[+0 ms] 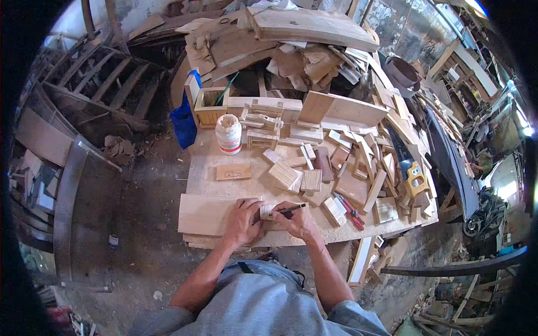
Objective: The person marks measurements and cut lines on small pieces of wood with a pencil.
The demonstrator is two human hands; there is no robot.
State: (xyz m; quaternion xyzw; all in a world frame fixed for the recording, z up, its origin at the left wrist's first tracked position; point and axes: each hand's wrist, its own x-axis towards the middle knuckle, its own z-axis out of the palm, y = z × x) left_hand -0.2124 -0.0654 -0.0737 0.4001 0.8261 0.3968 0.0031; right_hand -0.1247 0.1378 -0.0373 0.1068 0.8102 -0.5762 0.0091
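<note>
At the near edge of the workbench, my right hand (297, 223) pinches a dark pen (292, 209), its tip pointing left onto a small pale wood block (266, 211). My left hand (245, 221) has its fingers closed against the left side of that block, partly covering it. Under and left of my left hand lies a wide flat board (204, 213). Beyond it is a wood piece with a car outline drawn on it (233, 172). A white jar (228, 134) with a red band stands farther back.
Loose wood offcuts (284, 175) cover the bench's middle and right. Red-handled pliers (355, 217) lie near the right hand; a yellow-handled handsaw (413, 173) rests farther right. A wooden box (212, 112) and stacked planks (314, 25) stand at the back.
</note>
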